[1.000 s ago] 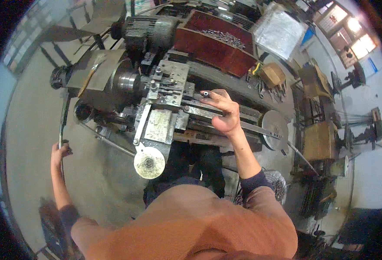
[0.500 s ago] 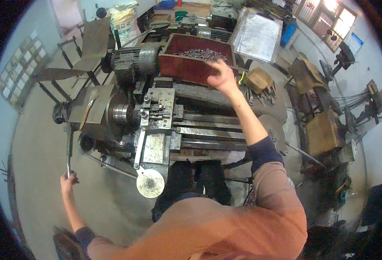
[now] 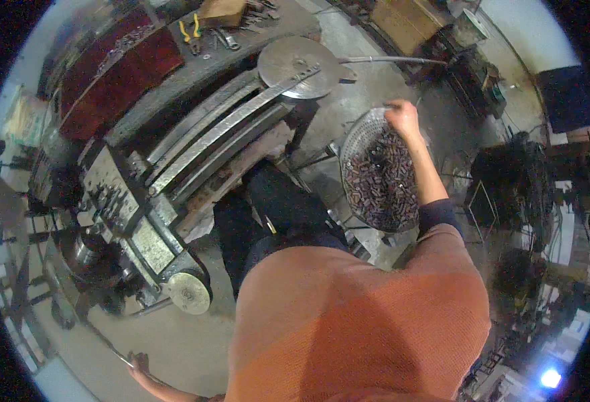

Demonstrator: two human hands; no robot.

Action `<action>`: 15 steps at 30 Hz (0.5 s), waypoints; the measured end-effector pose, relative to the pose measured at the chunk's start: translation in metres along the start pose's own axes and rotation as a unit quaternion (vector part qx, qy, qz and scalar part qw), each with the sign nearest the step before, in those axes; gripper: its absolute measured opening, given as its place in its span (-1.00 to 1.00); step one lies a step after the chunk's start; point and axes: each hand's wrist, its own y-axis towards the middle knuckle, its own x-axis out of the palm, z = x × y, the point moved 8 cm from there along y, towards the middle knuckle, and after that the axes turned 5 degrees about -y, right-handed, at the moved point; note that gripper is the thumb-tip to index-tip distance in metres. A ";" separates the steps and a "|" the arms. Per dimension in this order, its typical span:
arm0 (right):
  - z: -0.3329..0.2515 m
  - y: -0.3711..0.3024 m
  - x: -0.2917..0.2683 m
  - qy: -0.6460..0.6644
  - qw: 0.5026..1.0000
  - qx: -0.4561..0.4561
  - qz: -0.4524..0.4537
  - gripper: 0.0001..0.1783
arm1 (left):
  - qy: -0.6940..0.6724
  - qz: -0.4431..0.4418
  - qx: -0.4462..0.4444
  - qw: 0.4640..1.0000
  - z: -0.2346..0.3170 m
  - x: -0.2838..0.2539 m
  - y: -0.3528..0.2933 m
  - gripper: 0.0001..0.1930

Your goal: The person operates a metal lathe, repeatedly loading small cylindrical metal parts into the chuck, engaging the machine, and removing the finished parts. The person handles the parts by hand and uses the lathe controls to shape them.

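I see one perforated metal basket (image 3: 358, 138) at the person's right, heaped with small metal pieces (image 3: 378, 184), too many to count. The right hand (image 3: 402, 116) curls at its far rim; I can't tell whether it grips anything. Well apart, the left hand (image 3: 138, 364) closes around one lever (image 3: 116, 353).

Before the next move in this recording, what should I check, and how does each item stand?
1. Left hand on the metal lever: ok.
2. Right hand at the rim of the perforated basket: ok.
3. Short metal parts available in the basket: ok.
4. Part held in the right fingertips: cannot tell.
5. Yellow-handled pliers away from both hands: ok.
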 end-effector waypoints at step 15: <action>0.058 -0.027 0.110 -0.366 0.883 -0.117 -0.270 -0.57 | -0.061 -0.094 -0.014 0.994 -0.008 -0.016 0.015 -0.58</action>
